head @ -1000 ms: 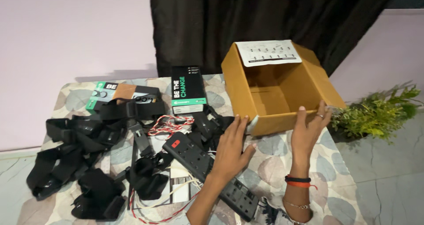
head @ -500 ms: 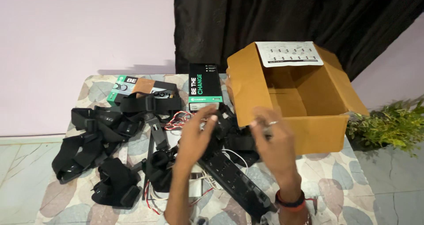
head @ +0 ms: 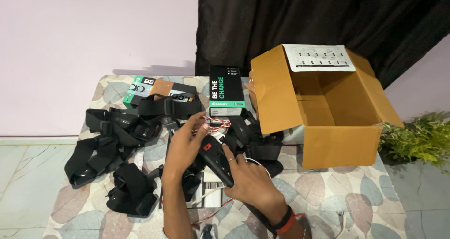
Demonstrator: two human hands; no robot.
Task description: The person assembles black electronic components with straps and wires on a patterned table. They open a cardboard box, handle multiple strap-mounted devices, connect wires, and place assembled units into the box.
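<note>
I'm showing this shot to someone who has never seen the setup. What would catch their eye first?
Probably the big open cardboard box at the table's right, tipped on its side with its opening towards the viewer. Next, both hands at centre: the left hand and right hand are closed on a black power strip with a red switch. To the left sprawls a heap of black straps.

Power strip (head: pixel 216 160) partly under hands.

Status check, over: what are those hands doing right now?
Left hand and right hand both on the black power strip. Black straps and red-white wires crowd around it. Open cardboard box stands right.
</note>
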